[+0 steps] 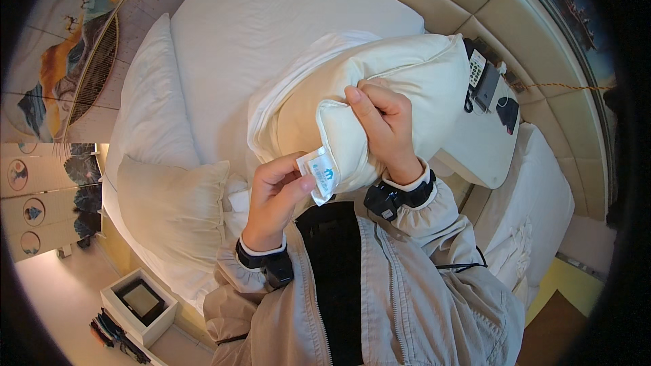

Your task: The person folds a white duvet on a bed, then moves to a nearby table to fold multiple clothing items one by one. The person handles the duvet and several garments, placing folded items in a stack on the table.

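A cream pillow (430, 88) is held up in front of me, one corner turned toward my body. My right hand (390, 129) grips it near that corner, thumb on top and fingers curled into the fabric. Between the thumb and fingers of my left hand (271, 203) is a white label (321, 175) with blue print, attached at the pillow's corner. A loose white cloth (261, 115) lies along the pillow's far left side; whether it wraps the pillow I cannot tell. Both wrists carry black strapped devices.
Beyond lies a white-covered bed (271, 7). To the left are another cream pillow (173, 207) and a white pillow (152, 112). A bedside table (468, 152) at right holds a telephone (477, 71). Padded headboard panels (536, 34) run behind. A white box (112, 298) stands lower left.
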Tool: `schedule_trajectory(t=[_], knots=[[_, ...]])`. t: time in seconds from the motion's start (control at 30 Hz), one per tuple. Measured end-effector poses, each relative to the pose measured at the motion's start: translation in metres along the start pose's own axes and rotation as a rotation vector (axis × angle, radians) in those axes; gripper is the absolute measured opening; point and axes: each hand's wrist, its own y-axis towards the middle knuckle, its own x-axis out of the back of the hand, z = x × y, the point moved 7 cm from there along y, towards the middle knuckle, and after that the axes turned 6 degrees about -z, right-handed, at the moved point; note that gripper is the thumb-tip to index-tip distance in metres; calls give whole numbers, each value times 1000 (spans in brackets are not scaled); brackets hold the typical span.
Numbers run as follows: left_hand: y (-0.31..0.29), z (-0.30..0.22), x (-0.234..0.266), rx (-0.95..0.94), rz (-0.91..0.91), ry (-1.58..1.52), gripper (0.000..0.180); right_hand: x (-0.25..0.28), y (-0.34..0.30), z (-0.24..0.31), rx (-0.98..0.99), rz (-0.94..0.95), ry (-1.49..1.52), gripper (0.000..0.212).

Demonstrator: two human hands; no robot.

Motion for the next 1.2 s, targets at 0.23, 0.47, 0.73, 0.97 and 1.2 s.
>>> schedule_trajectory(t=[0.23,0.47,0.73,0.97,1.2], knots=[[1,-2,-1,-5,2,65,16,-2,0,-4,-25,1,-8,37],[1,-5,-4,-6,9,76,9,-3,0,-11,-70,-7,18,37],[2,-6,-4,-32,31,70,7,-5,0,-13,-84,1,64,38],[2,-3,-1,-28,23,64,6,-6,-1,-15,-88,4,32,37],[3,-2,0,-24,14,73,5,-6,0,-13,-66,4,19,37]])
